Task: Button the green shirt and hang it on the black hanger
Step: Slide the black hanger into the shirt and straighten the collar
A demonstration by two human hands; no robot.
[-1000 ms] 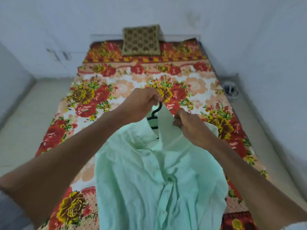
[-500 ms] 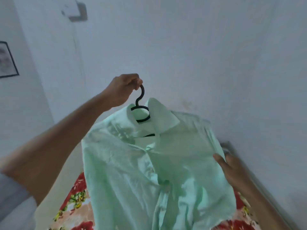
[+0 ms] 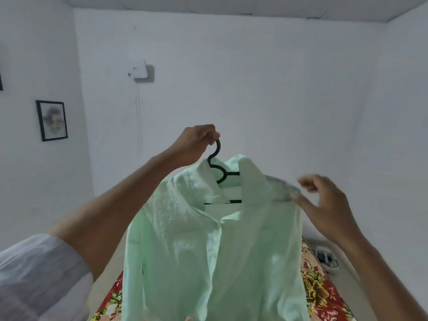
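Note:
The pale green shirt (image 3: pixel 208 251) hangs on the black hanger (image 3: pixel 216 167), held up in the air in front of me with its front placket closed. My left hand (image 3: pixel 196 144) is shut around the hanger's hook above the collar. My right hand (image 3: pixel 324 205) is at the shirt's right shoulder, fingers spread, its fingertips touching the shoulder edge. Most of the hanger is hidden inside the shirt; only the hook, neck and a short piece of bar show at the collar.
Below the shirt lies the bed with a floral sheet (image 3: pixel 324 295). White walls surround me, with a framed picture (image 3: pixel 52 120) at left and a white box (image 3: pixel 140 70) on the far wall. A small dark item (image 3: pixel 325 257) lies on the floor at right.
The shirt and hanger have been raised from over the bed to wall height. My right hand left the collar, went to the lower hem side, then rose to the right shoulder.

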